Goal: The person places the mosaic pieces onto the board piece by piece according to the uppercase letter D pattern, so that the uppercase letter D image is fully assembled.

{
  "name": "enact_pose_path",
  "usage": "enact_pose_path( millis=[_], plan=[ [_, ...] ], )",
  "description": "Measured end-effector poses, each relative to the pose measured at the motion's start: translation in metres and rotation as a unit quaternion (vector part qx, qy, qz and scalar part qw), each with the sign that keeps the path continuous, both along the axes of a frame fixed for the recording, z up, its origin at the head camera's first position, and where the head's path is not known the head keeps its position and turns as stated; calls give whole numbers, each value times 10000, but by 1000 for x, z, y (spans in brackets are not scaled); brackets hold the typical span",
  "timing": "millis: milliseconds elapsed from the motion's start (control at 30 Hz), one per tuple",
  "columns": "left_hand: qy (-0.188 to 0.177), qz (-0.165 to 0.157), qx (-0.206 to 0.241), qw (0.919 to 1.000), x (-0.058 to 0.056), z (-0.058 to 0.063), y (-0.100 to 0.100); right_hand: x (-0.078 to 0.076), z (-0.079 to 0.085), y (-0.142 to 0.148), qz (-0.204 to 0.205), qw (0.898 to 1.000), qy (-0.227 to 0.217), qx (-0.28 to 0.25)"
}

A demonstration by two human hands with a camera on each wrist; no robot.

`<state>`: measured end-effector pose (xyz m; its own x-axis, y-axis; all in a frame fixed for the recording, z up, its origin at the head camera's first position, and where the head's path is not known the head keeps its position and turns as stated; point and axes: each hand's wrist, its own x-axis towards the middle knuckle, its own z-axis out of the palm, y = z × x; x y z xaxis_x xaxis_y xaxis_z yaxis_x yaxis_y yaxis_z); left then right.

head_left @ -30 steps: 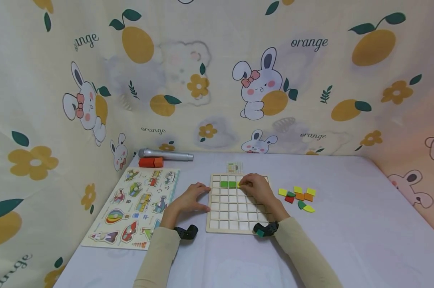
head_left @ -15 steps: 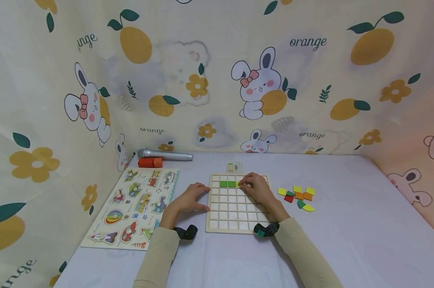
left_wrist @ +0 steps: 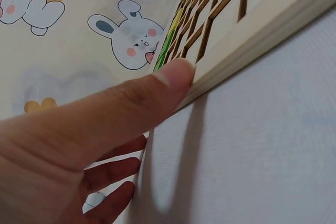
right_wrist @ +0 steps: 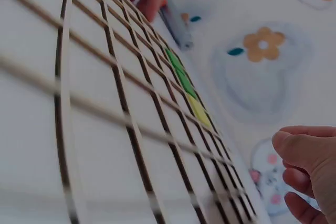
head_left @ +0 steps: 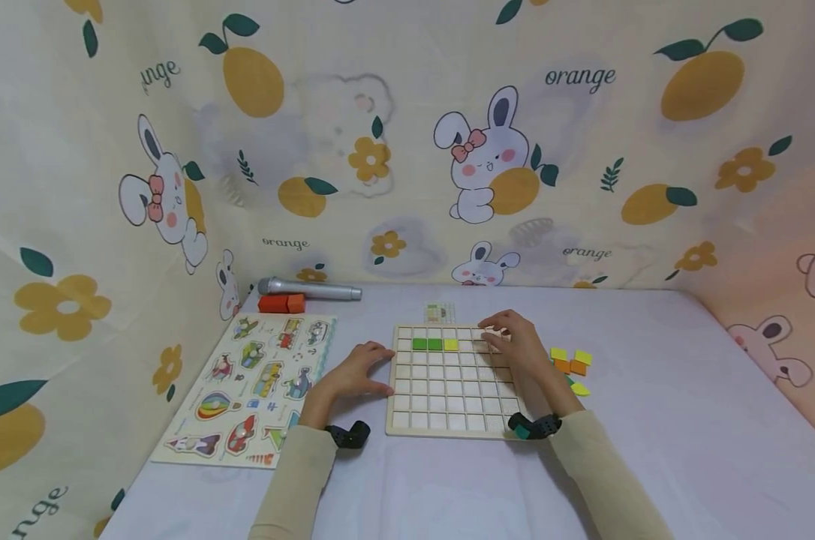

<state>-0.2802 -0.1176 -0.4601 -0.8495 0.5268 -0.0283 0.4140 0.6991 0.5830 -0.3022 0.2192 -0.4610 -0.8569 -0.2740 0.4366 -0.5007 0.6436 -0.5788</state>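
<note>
A wooden grid board (head_left: 446, 388) lies flat on the table. Near its far edge, two green square tiles (head_left: 428, 344) and a yellow square tile (head_left: 451, 345) fill three neighbouring cells of one row. My left hand (head_left: 353, 373) rests at the board's left edge, thumb and fingers spread; in the left wrist view the thumb (left_wrist: 178, 74) touches the rim. Over the far right corner hovers my right hand (head_left: 522, 346), fingers loosely bent and holding nothing. In the right wrist view its fingers (right_wrist: 304, 150) are apart from the board.
Loose yellow tiles (head_left: 582, 358) and orange tiles (head_left: 578, 368) lie right of the board, partly hidden by my right hand. A small patterned card (head_left: 439, 312) sits behind it. To the left are a picture puzzle (head_left: 262, 416), a silver microphone (head_left: 313, 289) and a red block (head_left: 281, 304).
My right hand has let go of the yellow tile, leaving it in its cell, and moved right and slightly away from me. The left hand has stayed at the board's edge.
</note>
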Motion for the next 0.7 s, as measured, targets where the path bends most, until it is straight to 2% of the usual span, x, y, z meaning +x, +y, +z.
enact_pose_path(
  millis=[267, 500, 700],
  plan=[
    [24, 0, 5, 10000, 0, -1, -2, 15, 4, 45, -304, 9983, -54, 503],
    [-29, 22, -19, 10000, 1, -2, -2, 30, 5, 81, -669, 9910, -831, 813],
    [34, 18, -30, 10000, -1, -3, -2, 35, 6, 93, -782, 9823, -1270, 1130]
  ],
)
